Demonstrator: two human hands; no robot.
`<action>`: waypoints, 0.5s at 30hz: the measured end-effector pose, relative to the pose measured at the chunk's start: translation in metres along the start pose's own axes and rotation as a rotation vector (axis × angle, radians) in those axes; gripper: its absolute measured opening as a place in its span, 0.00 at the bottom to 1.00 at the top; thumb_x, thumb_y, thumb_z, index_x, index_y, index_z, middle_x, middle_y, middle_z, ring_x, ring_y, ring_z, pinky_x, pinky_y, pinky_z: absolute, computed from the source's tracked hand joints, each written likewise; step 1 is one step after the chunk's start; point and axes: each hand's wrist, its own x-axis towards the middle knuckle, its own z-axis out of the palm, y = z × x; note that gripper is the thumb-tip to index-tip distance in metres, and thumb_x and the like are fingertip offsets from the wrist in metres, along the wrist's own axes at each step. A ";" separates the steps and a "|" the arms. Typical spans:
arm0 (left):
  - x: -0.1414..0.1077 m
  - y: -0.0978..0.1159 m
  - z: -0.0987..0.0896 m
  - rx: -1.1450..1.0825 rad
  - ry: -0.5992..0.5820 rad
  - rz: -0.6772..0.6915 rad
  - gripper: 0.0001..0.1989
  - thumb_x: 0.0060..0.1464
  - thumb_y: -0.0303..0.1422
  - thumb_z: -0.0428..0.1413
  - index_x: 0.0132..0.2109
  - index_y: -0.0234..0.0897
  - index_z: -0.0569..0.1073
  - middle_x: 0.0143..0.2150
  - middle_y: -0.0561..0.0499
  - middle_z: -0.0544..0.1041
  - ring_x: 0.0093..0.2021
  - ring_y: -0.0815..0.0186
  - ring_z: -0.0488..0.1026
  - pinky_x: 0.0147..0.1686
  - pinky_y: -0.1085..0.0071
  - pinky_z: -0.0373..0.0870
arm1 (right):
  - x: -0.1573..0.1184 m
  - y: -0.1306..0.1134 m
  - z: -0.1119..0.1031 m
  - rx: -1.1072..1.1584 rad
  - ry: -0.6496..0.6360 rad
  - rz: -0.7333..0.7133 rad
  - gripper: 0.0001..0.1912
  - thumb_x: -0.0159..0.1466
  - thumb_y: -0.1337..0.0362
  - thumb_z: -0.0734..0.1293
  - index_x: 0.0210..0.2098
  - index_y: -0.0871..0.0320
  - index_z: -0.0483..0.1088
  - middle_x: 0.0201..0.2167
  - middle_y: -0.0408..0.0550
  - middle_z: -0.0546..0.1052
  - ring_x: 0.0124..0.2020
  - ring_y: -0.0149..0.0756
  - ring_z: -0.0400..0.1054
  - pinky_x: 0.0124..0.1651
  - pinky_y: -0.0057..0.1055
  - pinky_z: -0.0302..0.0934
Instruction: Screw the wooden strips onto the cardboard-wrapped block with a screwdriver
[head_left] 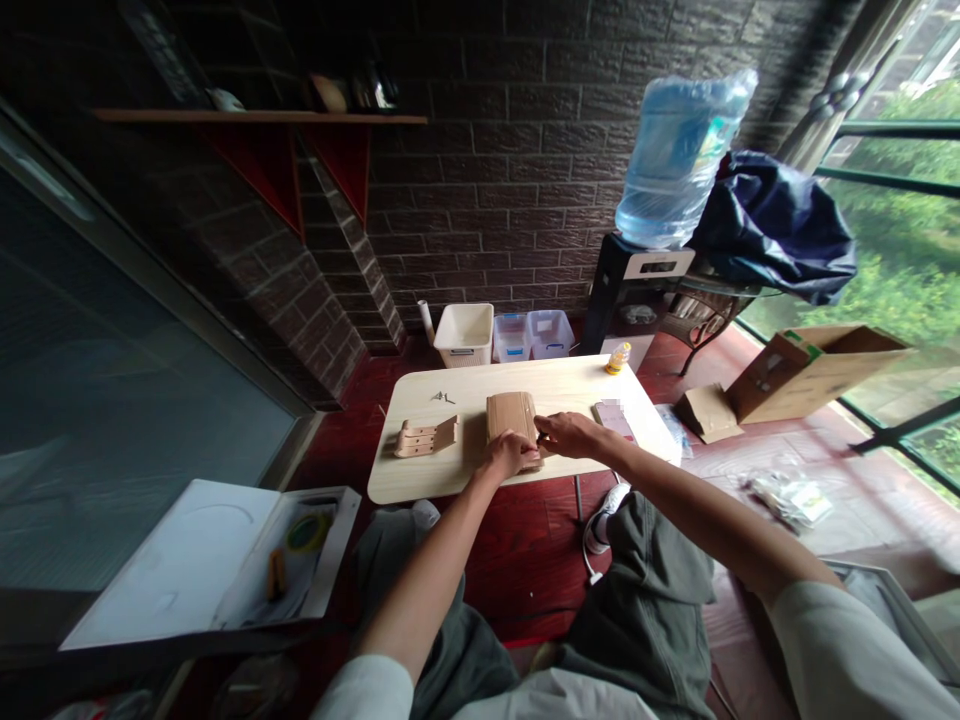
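Two bare hands worked close together at a brown wooden piece, which lay near the middle of a pale table in a brick-walled room. The left hand rested on the piece's near end, its fingers bent; whether they gripped it could not be told. The right hand was just beside, at the right edge, its fingertips pinched on a small dark item too small to identify.

To the left on the tabletop lay a wooden bracket with a row of holes, and beyond it a few small dark pieces of hardware. To the right, a phone lay flat near the right forearm, while a small bottle with yellow on it stood at the far right corner.

Past the far edge, a cream bin stood beside two clear plastic tubs on the red floor. A water dispenser carried a large blue bottle. An open cardboard box stood by the window at right; at lower left, an open white case held a yellow-green ring.
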 end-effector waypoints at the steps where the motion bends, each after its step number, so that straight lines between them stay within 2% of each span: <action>1: 0.000 0.001 0.000 -0.001 0.000 -0.001 0.09 0.54 0.42 0.61 0.37 0.44 0.83 0.40 0.49 0.83 0.44 0.59 0.76 0.45 0.67 0.70 | 0.001 0.001 0.000 -0.008 -0.013 0.003 0.14 0.68 0.57 0.63 0.50 0.57 0.68 0.39 0.54 0.81 0.38 0.43 0.77 0.33 0.28 0.58; 7: 0.001 0.000 0.001 0.020 0.000 0.005 0.07 0.54 0.40 0.62 0.35 0.44 0.83 0.40 0.50 0.83 0.44 0.59 0.76 0.43 0.68 0.70 | 0.005 0.001 0.000 -0.038 -0.040 0.022 0.16 0.68 0.53 0.64 0.47 0.59 0.72 0.38 0.57 0.81 0.39 0.44 0.77 0.35 0.28 0.60; 15: -0.001 -0.003 0.003 0.016 0.002 -0.030 0.10 0.52 0.43 0.62 0.40 0.45 0.82 0.40 0.51 0.82 0.45 0.59 0.76 0.40 0.70 0.69 | 0.002 -0.006 -0.001 -0.065 -0.088 0.159 0.23 0.69 0.47 0.60 0.47 0.58 0.72 0.40 0.58 0.81 0.41 0.46 0.77 0.38 0.30 0.62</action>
